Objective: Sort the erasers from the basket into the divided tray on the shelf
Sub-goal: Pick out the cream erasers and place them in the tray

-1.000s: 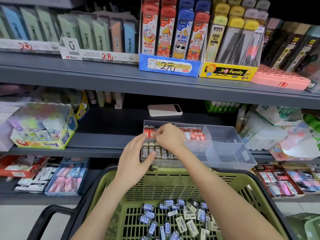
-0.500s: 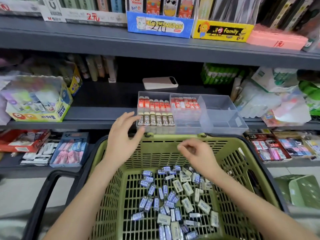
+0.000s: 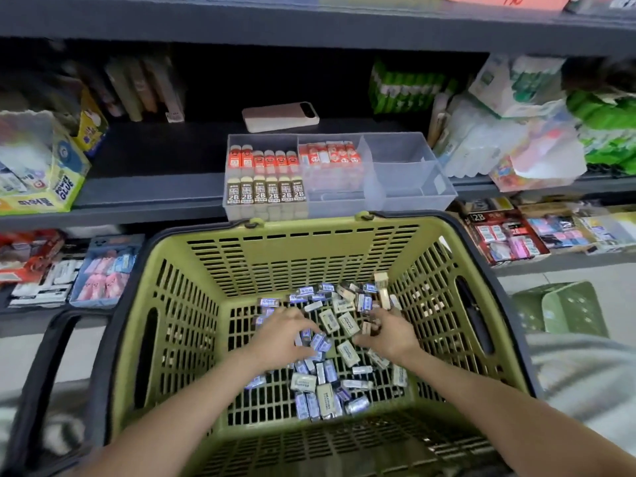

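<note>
Dozens of erasers (image 3: pixel 303 382) lie loose on the floor of the basket (image 3: pixel 292 256), some in purple sleeves and some in pale ones, scattered under and around my fingers. My left hand (image 3: pixel 280 335) is bent over the purple ones, fingertips down among them; through the blur I cannot tell whether it has closed on any. My right hand (image 3: pixel 387 333) has its fingers curled round a few pale erasers, with more lying just past its fingertips and beside its thumb. I judge them light, small and rubbery, firm enough to pinch hard without harm, though the glossy paper sleeves may slide or slip off. They are best taken across the long sides, thumb against forefinger, several stacked flat at a time. The tray (image 3: pixel 413 204) sits on the shelf (image 3: pixel 148 197) well beyond my fingertips, past the basket's far rim; its two right-hand compartments look bare, and the others hold rows of erasers
</note>
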`<state>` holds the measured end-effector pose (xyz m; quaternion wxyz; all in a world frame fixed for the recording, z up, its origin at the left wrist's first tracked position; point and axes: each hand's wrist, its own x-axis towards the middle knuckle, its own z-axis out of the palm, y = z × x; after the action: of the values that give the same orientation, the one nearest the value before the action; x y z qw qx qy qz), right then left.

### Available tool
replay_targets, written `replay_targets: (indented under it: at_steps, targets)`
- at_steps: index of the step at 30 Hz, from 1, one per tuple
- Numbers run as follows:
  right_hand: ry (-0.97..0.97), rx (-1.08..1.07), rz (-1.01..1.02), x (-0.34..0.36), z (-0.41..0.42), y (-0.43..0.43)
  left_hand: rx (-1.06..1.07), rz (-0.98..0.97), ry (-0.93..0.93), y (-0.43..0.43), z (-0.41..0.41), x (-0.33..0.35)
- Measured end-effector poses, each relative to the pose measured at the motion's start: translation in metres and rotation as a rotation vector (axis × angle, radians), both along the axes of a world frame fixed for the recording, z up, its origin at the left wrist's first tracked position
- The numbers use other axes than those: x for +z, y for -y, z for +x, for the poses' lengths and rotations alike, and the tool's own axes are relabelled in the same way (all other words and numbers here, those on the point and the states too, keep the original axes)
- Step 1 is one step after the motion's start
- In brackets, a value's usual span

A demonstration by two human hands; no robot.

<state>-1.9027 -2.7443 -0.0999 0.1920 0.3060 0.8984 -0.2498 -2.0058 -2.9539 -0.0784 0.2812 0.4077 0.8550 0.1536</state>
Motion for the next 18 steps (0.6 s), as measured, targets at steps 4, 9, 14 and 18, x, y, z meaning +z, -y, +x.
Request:
replay_targets:
  at_steps: [4, 9, 14, 18]
  targets:
    - [0.062, 0.095, 0.141, -0.008, 0.005, 0.011, -0.059, -0.071, 0.02, -0.012, 0.019, -0.033]
    - [0.103, 0.124, -0.008, -0.013, 0.007, 0.008, -0.148, 0.011, -0.099, -0.027, 0.022, -0.048]
    - [0.195, -0.023, -0.2, 0.003, -0.002, -0.007, -0.297, 0.047, -0.119, -0.053, 0.03, -0.057]
    - [0.289, -0.168, -0.403, 0.026, -0.007, -0.019, -0.417, -0.021, -0.17, -0.068, 0.023, -0.059]
